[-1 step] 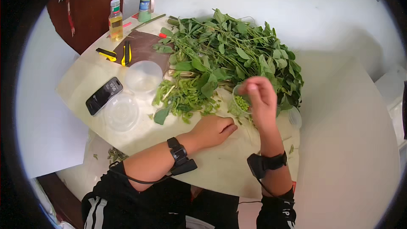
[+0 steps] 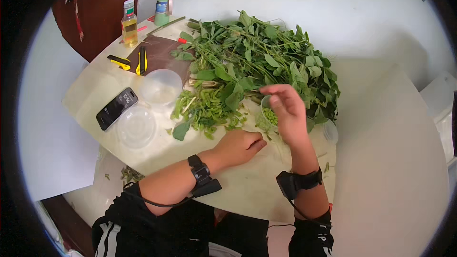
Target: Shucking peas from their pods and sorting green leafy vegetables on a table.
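Observation:
My left hand (image 2: 239, 147) rests on the table beside the pile of green pods (image 2: 209, 107). Its fingers are curled closed, and what they hold, if anything, is hidden. Above a clear plastic cup (image 2: 264, 123) with shelled green beans (image 2: 270, 115) in it hovers my right hand (image 2: 288, 114). The thumb and fingers of that hand are apart, and I see nothing between them. Part of the cup's rim is hidden behind it. Behind both hands lies a big heap of leafy bean plants (image 2: 266, 59).
To the left are an empty clear tub (image 2: 162, 88), a clear lid (image 2: 136, 127), a phone (image 2: 116, 108) and two yellow-black utility knives (image 2: 142, 61). A bottle of yellow liquid (image 2: 129, 26) and a green flask (image 2: 163, 9) stand farther back. Another clear lid (image 2: 330, 132) sits at the right edge.
My right hand has shifted slightly left, and its fingers reach out farther over the cup. The left hand stays where it was.

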Motion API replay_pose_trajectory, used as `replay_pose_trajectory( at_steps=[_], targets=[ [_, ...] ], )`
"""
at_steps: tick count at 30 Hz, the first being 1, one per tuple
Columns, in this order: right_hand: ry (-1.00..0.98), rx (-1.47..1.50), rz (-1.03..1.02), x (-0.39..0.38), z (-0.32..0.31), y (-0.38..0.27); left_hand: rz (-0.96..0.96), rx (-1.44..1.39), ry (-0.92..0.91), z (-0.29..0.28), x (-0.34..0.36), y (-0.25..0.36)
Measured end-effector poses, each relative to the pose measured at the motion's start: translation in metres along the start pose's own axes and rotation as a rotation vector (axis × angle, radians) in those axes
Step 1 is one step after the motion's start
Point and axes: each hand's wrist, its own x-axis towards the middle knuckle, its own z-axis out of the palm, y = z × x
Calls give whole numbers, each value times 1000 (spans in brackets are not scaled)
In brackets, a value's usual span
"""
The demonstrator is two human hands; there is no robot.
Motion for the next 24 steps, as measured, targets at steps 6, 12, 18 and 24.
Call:
replay_pose_trajectory(
  at_steps=[6,12,18,24],
  targets=[
    [-245,-148,-55,-11,-14,-4,-276,-676,68,-3,3,-2],
    [-367,-171,235,-43,-24,7,-373,-910,37,-2,5,-7],
    [-496,-304,110,-59,-26,6,-363,-844,-151,-1,5,-10],
    [-334,-395,18,-40,-48,14,-414,-997,-130,8,4,-13]
  ],
)
